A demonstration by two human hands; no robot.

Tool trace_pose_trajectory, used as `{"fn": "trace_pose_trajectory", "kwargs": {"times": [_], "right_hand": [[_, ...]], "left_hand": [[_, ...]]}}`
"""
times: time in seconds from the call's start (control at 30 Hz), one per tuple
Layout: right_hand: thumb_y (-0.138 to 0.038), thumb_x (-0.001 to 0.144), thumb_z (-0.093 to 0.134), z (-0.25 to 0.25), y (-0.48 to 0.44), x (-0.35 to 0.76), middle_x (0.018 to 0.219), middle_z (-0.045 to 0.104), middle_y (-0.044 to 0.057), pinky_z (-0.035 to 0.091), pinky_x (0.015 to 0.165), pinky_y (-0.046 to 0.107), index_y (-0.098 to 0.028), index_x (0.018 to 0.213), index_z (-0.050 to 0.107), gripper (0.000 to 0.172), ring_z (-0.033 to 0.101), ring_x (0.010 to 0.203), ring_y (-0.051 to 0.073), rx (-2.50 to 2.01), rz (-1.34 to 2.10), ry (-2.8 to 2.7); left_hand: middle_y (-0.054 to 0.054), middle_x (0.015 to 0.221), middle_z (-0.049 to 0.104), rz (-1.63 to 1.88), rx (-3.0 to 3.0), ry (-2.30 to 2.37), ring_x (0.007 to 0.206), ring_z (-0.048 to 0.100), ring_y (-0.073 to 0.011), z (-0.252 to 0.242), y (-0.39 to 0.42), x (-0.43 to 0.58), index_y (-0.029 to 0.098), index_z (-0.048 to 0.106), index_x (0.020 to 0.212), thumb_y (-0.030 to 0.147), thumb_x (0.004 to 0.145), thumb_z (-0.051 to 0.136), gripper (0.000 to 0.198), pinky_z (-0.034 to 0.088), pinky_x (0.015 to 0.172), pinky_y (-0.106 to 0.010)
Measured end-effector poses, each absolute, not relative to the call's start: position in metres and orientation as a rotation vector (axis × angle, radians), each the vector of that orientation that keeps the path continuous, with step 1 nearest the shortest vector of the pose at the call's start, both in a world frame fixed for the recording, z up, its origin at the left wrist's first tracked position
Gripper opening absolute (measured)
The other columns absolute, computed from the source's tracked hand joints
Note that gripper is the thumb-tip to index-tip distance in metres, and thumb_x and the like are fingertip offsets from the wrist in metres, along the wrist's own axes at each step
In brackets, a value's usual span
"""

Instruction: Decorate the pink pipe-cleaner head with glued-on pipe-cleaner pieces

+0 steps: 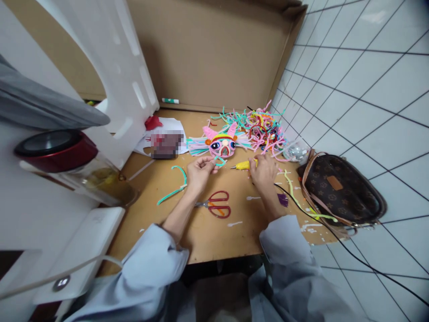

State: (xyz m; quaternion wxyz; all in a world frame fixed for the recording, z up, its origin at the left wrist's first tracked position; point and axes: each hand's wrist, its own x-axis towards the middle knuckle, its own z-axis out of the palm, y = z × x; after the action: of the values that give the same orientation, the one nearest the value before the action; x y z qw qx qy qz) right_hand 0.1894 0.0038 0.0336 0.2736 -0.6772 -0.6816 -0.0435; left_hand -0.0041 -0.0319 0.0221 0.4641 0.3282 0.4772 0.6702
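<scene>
Teal loop point(219, 161): a short fuzzy stem bent round, at the fingertips of the left hand point(200, 172)
Left hand: thumb and forefinger pinched together on the teal loop, other fingers curled in
Yellow glue gun point(242, 165): partly under the right hand point(264, 170), its metal nozzle pointing toward the left hand
Right hand: half curled over the rear of the yellow glue gun, touching it; how firmly it grips cannot be told
Pink animal face point(222, 145): just beyond the left hand and a little to its right, ears up, big blue-rimmed eyes, a striped band across the brow
Pale stems point(197, 145): beyond the left hand, fanning out on both sides of the pink animal face
Bent teal stem point(184, 176): just left of the left hand
Scissors point(208, 204): nearer the body than the left hand, red handles toward the right, blades partly hidden by the left forearm
Heap of coloured stems point(264, 129): beyond the right hand
Black cord point(295, 203): running off rightward and nearer the body from beside the right hand
Purple piece point(282, 200): nearer the body than the right hand, slightly right
Brown bag point(342, 188): well to the right of the right hand
Glass bottle point(107, 179): well left of the left hand, dark red lid on
Tabletop point(214, 239): wooden, below both hands
</scene>
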Motion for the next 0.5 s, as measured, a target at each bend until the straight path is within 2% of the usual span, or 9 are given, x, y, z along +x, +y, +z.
{"fn": "trace_pose_trajectory", "kwargs": {"times": [0.07, 0.17, 0.27, 0.5], "right_hand": [[-0.028, 0.095, 0.047, 0.037, -0.002, 0.179, 0.104, 0.074, 0.015, 0.048, 0.093, 0.04, -0.016, 0.099, 0.072, 0.028, 0.066, 0.102, 0.026, -1.528, 0.036, -1.814], [-0.033, 0.092, 0.052, 0.035, -0.014, 0.161, 0.098, 0.075, 0.01, 0.054, 0.086, 0.034, -0.018, 0.101, 0.071, 0.026, 0.069, 0.09, 0.021, -1.213, 0.296, -1.784], [-0.036, 0.089, 0.06, 0.029, -0.022, 0.148, 0.095, 0.076, 0.008, 0.056, 0.084, 0.033, -0.019, 0.1, 0.071, 0.023, 0.07, 0.087, 0.02, -1.123, 0.401, -1.778], [-0.031, 0.091, 0.057, 0.021, -0.022, 0.145, 0.087, 0.077, 0.006, 0.056, 0.077, 0.03, -0.021, 0.088, 0.073, 0.019, 0.069, 0.078, 0.018, -0.991, 0.412, -1.782]], "left_hand": [[0.001, 0.061, 0.066, 1.64, 0.805, 1.177, 0.055, 0.063, -0.0103, 0.023, -0.032, -0.004, 0.015, 0.065, 0.076, 0.038, 0.057, 0.088, 0.038, 0.053, 0.059, -0.023], [0.001, 0.061, 0.066, 1.64, 0.814, 1.19, 0.056, 0.063, -0.0104, 0.024, -0.034, -0.003, 0.015, 0.065, 0.076, 0.039, 0.058, 0.088, 0.038, 0.052, 0.059, -0.023], [0.001, 0.06, 0.066, 1.636, 0.849, 1.192, 0.054, 0.062, -0.0099, 0.026, -0.036, -0.001, 0.015, 0.065, 0.076, 0.04, 0.059, 0.087, 0.037, 0.052, 0.058, -0.022], [0.002, 0.058, 0.065, 1.615, 1.004, 1.201, 0.052, 0.058, -0.0095, 0.026, -0.037, 0.002, 0.015, 0.066, 0.074, 0.039, 0.062, 0.082, 0.031, 0.048, 0.056, -0.022]]}}
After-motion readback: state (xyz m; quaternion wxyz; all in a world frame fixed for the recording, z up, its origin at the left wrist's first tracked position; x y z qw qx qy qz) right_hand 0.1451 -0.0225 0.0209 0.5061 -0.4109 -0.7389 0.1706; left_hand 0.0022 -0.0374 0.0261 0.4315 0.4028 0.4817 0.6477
